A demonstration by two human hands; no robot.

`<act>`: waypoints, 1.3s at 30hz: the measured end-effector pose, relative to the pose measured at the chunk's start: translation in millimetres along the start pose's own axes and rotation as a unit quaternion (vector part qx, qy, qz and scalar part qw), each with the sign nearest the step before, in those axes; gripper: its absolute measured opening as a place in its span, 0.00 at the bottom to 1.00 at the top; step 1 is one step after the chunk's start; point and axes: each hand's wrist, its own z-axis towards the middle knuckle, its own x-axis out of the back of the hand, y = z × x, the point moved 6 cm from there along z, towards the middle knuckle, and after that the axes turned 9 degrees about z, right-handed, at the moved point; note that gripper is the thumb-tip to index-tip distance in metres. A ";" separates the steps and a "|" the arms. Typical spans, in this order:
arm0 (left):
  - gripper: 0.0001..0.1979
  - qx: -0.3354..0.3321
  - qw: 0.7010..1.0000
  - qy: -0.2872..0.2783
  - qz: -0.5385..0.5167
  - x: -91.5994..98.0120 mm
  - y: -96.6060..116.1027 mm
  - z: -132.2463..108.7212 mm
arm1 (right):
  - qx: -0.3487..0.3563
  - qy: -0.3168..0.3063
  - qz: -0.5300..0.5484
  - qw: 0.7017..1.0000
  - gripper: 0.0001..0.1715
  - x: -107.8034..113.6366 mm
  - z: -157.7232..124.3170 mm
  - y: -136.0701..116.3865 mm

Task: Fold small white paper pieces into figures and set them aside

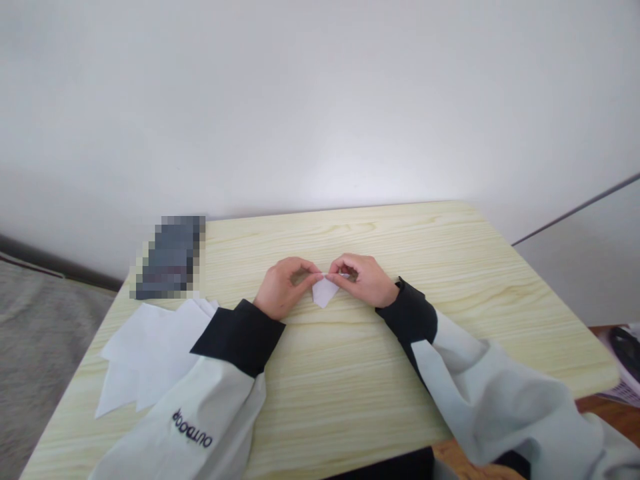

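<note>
A small folded piece of white paper (324, 291) lies near the middle of a light wooden table (400, 347), its point facing me. My left hand (284, 287) pinches its upper left edge with thumb and fingers curled. My right hand (363, 278) pinches its upper right edge in the same way. Both fingertips meet at the paper's top. My sleeves are white with black cuffs.
Several loose white paper sheets (145, 350) lie fanned at the table's left side, partly under my left sleeve. A dark blurred-out object (170, 257) sits at the back left corner. A pale wall stands behind the table. Dark items (625, 360) show at the right edge.
</note>
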 end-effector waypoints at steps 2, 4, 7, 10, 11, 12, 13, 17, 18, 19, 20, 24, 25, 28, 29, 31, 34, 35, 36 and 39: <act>0.09 -0.002 1.000 -0.001 -0.002 -0.5 0.6 0.1 | -0.003 -0.004 0.018 1.000 0.11 -0.8 -0.4 -0.6; 0.09 -0.004 1.000 0.001 0.011 -0.9 1.1 0.6 | -0.004 -0.008 0.023 1.000 0.11 -1.4 -0.3 -0.2; 0.09 -0.006 0.999 0.002 0.035 -1.5 2.0 1.1 | 0.006 -0.016 0.001 1.000 0.12 -2.4 0.3 -0.3; 0.09 -0.007 0.999 0.003 0.050 -1.9 2.2 1.2 | 0.035 -0.030 -0.042 0.998 0.14 -4.4 0.6 -3.3; 0.09 -0.008 0.998 0.003 0.056 -2.0 2.1 1.1 | 0.048 -0.033 -0.051 0.997 0.14 -5.1 0.4 -4.9; 0.09 -0.011 0.998 0.004 0.061 -2.2 2.0 1.0 | 0.059 -0.036 -0.055 0.996 0.13 -5.5 0.1 -6.4; 0.09 -0.015 0.998 0.004 0.067 -2.5 2.1 0.8 | 0.068 -0.037 -0.055 0.995 0.13 -5.7 -0.4 -7.8; 0.10 -0.048 0.996 -0.004 0.070 -5.5 4.7 -0.2 | 0.079 -0.034 -0.043 0.995 0.12 -5.7 -2.3 -10.6; 0.10 -0.053 0.996 -0.005 0.066 -6.1 5.3 -0.4 | 0.074 -0.031 -0.045 0.996 0.12 -5.6 -2.4 -10.5; 0.10 -0.052 0.997 -0.006 0.061 -6.5 5.4 -0.6 | 0.068 -0.029 -0.048 0.996 0.12 -5.7 -2.4 -10.2; 0.10 -0.044 0.997 -0.004 0.055 -6.5 4.8 -0.7 | 0.060 -0.028 -0.052 0.996 0.13 -5.7 -2.1 -9.5; 0.10 0.004 0.999 0.002 0.037 -4.5 -0.2 -1.0 | 0.027 -0.034 -0.046 0.998 0.15 -4.7 0.3 -5.6; 0.11 0.013 0.999 0.000 0.035 -4.1 -1.4 -1.1 | 0.024 -0.038 -0.037 0.998 0.15 -4.1 0.7 -5.1; 0.11 0.026 0.999 -0.003 0.037 -3.4 -3.2 -1.0 | 0.031 -0.051 -0.009 0.998 0.12 -2.8 0.3 -5.5; 0.11 0.022 0.999 -0.005 0.039 -3.6 -2.5 -0.9 | 0.031 -0.054 -0.005 0.998 0.11 -2.8 -0.4 -5.7; 0.11 -0.003 0.999 -0.009 0.042 -4.7 1.0 -0.6 | 0.027 -0.055 -0.009 0.998 0.07 -3.6 -2.0 -6.2; 0.11 -0.039 0.998 -0.010 0.047 -6.4 6.2 -1.0 | 0.042 -0.052 -0.024 0.997 0.05 -6.5 -3.5 -9.5; 0.11 -0.043 0.998 -0.006 0.050 -6.5 6.8 -1.2 | 0.052 -0.051 -0.026 0.997 0.05 -7.3 -3.5 -10.9; 0.11 -0.045 0.998 -0.003 0.052 -6.5 7.0 -1.4 | 0.060 -0.050 -0.025 0.997 0.06 -7.8 -3.4 -12.0; 0.11 -0.050 0.998 -0.010 0.046 -7.1 7.2 -1.8 | 0.068 -0.056 -0.010 0.996 0.07 -7.4 -2.1 -12.0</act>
